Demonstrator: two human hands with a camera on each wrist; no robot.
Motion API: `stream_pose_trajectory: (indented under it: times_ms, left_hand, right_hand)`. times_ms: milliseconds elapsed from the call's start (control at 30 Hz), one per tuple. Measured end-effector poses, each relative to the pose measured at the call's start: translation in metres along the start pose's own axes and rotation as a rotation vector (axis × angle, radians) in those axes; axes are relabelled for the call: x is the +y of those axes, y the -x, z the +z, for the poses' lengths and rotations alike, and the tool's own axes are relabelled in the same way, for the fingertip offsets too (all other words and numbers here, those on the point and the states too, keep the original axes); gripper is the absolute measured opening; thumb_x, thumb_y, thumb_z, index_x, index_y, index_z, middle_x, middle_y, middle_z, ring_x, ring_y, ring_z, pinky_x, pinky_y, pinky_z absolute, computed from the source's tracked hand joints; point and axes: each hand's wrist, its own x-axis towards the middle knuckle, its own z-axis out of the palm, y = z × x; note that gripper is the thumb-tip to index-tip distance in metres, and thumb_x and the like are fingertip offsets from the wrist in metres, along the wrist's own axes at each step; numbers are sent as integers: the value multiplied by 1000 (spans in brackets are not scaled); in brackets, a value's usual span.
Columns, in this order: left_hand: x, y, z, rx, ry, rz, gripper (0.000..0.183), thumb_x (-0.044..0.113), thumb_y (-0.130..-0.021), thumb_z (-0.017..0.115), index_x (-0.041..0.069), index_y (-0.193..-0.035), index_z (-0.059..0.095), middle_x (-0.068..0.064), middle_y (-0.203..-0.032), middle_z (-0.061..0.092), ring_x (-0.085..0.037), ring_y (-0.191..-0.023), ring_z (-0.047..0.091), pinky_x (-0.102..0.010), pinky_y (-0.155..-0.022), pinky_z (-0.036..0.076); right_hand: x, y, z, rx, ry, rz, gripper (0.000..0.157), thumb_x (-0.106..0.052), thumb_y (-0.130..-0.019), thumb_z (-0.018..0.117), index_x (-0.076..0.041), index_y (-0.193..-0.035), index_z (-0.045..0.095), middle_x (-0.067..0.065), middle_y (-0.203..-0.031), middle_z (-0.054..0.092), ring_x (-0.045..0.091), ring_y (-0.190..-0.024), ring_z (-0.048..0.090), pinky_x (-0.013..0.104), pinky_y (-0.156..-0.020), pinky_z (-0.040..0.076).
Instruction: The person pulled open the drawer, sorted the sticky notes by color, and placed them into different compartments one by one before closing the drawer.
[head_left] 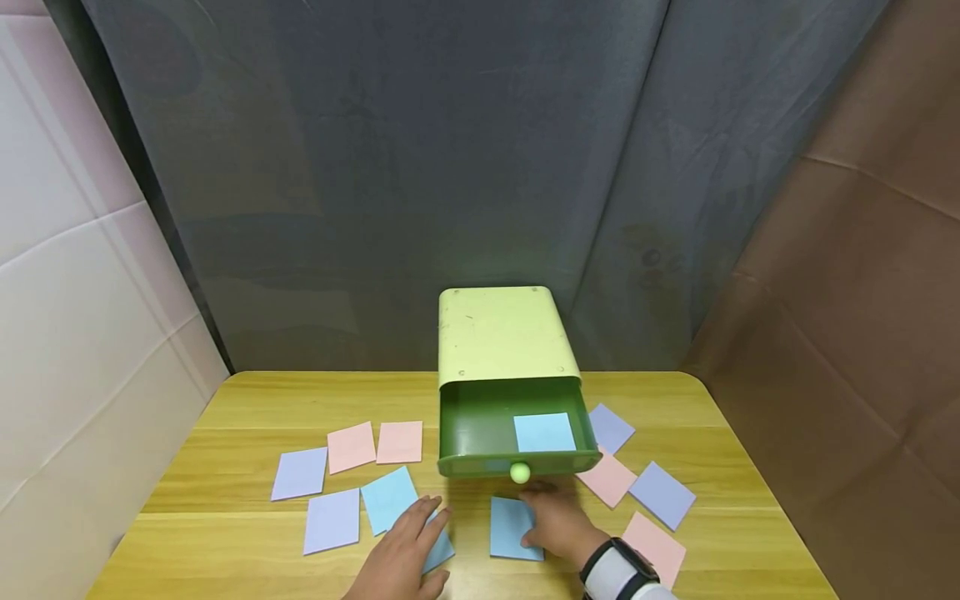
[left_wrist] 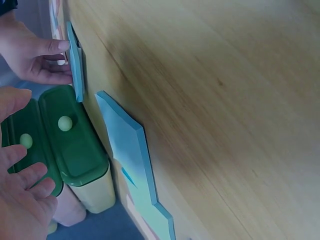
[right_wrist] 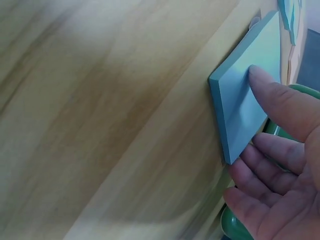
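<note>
The right hand (head_left: pixel 558 521) grips a blue pad (head_left: pixel 512 529) by its right side, thumb on the face, fingers near the far edge. The pad, almost square, lies left of that hand, between the open drawer (head_left: pixel 467 467) and the near side of the table (head_left: pixel 225 550). The left hand (head_left: pixel 405 554), fingers loosely spread, is farther away.

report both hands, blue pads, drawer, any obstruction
Right hand pinching blue pad. Left hand empty. Drawer open, another blue pad inside. Nothing visibly in the way.
</note>
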Motion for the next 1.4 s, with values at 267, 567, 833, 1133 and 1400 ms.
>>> stream_pose_trajectory:
  times_ms: [267,567,833,1133,1400]
  left_hand:
    - [-1,0,2,-10,8,-10,66,29,-77,77,5,-133,53,-14,-136,51,-32,-123,50,-44,-90,52]
    - [-2,0,0,-26,10,-18,66,30,-78,76,5,-134,52,-13,-136,50,-32,-124,49,-44,-90,52]
    - [-1,0,-1,-31,15,-29,66,31,-78,77,6,-134,52,-13,-137,50,-32,-124,49,-44,-89,52]
    - [-1,1,-2,-50,36,-45,65,30,-79,76,6,-135,52,-13,-137,49,-33,-125,48,-45,-89,52]
    - [-2,2,-1,-36,33,-35,64,29,-79,76,6,-134,52,-13,-137,50,-33,-124,49,-45,-88,52]
  right_hand:
    - [-3,-3,1,-4,49,15,57,-19,-61,89,5,-107,67,20,-117,63,40,-111,56,49,-93,48]
    - [-5,-9,-1,-6,105,45,46,-21,-55,91,-4,-90,65,10,-98,65,32,-99,58,42,-86,50]
    - [-5,-13,-2,-35,73,99,47,-21,-55,91,-5,-90,63,7,-94,62,31,-95,57,42,-83,50]
    - [-4,-13,-2,-57,23,115,42,-20,-61,90,-8,-82,56,0,-81,55,24,-80,53,37,-71,48]
    - [-3,-12,-6,-48,-67,113,38,-13,-62,89,-6,-79,56,-1,-76,54,18,-71,49,33,-64,45]
